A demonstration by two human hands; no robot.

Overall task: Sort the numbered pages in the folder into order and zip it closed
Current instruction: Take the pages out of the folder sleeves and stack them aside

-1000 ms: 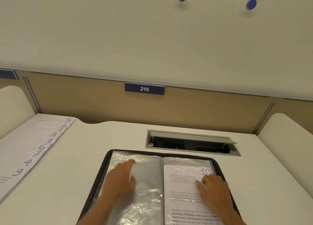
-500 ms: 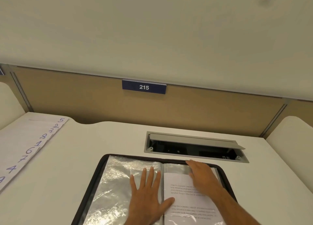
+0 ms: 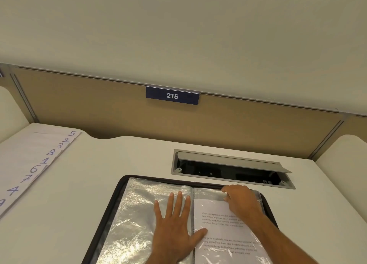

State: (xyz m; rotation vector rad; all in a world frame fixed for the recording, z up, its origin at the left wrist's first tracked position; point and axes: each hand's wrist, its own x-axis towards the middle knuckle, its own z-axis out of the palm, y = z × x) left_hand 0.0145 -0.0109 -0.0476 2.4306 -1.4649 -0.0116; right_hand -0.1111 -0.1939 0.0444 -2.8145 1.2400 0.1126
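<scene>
Open zip folder [image 3: 119, 194] lies flat on the white surface [image 3: 83, 194], near edge, just in front of a recessed cable tray [image 3: 228, 170]. Left hand [image 3: 174, 228] is flat, fingers straight and spread, pressing down the empty plastic sleeves [image 3: 139, 214] by the spine. Right hand [image 3: 241, 202] has fingers curled at the top edge of the right sleeve that holds a printed page [image 3: 224, 234]; looks like a pinch on the sleeve mouth or the sheet's top, can't tell which. Loose numbered pages [image 3: 33, 164] are fanned out well apart on the left of the surface, out of order: 5, 2, 3, 8, 1, 6, 7, 4. Handling guess: sleeves are thin, crinkly, slick, floppy; they'd cling to paper, so hold the pocket down while sliding. Paper is light, bends and creases easily; take it by the top edge or corner, pull straight out of the opening. Folder cover seems semi-stiff, light; zip runs round the black rim.
</scene>
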